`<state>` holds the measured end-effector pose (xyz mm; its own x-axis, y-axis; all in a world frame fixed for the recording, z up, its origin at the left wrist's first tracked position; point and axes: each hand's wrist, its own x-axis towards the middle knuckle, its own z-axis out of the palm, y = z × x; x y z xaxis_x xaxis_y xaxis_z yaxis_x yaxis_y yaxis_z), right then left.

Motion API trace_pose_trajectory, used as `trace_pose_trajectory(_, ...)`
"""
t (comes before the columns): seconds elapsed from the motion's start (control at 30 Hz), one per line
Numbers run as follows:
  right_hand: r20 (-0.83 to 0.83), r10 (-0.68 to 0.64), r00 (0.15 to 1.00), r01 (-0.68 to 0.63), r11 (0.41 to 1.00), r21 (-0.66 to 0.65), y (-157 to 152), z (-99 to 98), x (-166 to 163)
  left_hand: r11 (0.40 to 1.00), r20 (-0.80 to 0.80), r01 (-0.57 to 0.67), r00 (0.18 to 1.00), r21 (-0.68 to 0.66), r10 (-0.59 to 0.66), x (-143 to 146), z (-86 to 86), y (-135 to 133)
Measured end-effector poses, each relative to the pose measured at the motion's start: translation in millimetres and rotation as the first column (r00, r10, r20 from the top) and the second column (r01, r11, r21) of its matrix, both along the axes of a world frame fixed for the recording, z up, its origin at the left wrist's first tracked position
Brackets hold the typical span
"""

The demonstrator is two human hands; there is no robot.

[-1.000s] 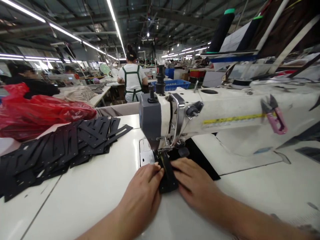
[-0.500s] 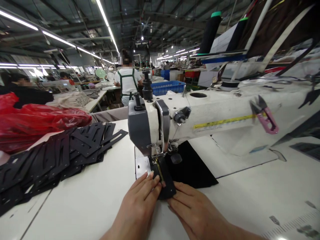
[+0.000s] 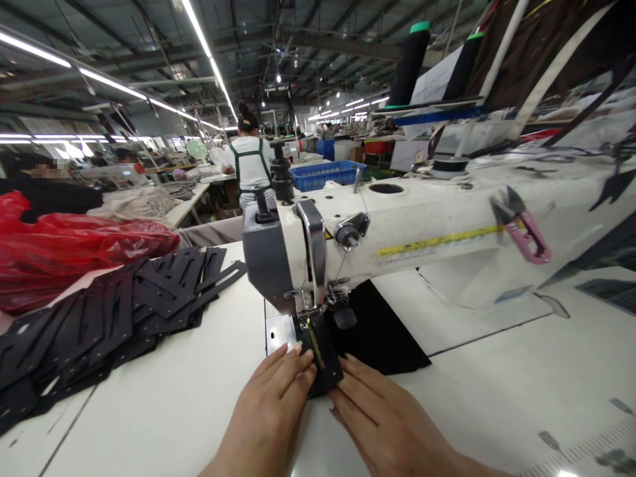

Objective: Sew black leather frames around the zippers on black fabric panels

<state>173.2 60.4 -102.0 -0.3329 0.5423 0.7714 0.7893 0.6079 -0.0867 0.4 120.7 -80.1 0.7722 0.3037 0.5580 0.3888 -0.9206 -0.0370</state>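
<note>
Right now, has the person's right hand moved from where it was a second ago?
Yes. Judged against the sewing machine, the right hand has drawn back a little, toward the camera.

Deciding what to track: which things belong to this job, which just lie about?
In the job: left hand, right hand, zippered black panel, sewing machine; likely black fabric, slotted black pieces.
Apparently idle: red plastic bag, blue basket, pink-handled snips.

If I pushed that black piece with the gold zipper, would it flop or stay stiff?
The black piece would probably stay fairly stiff, because it lies flat with straight edges. It's likely light, since it looks thin. It might resist a push, because its far end reaches under the sewing machine's head.
</note>
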Motion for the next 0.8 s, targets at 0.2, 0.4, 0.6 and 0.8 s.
trace_pose_trajectory(0.2,0.021,0.038,0.999,-0.038,0.998,-0.045,-1.6,1.3,-5.1,0.999,-0.023,-0.007,1.0,-0.054,0.006,-6.6,0.9,-1.4)
trace_pose_trajectory(0.4,0.014,0.043,0.999,-0.042,0.998,-0.037,0.4,2.1,-6.0,0.996,-0.065,0.044,0.997,-0.077,-0.049,-11.5,-4.3,3.1)
trace_pose_trajectory(0.6,0.042,0.045,0.998,-0.043,0.998,-0.037,0.1,5.5,-1.7,0.999,-0.023,0.031,0.999,-0.017,-0.032,-3.3,0.4,2.0)
trace_pose_trajectory(0.8,0.044,0.043,0.998,-0.04,0.998,-0.05,0.9,3.9,-0.6,0.999,-0.043,0.04,0.998,-0.019,-0.041,-1.1,2.4,3.2)
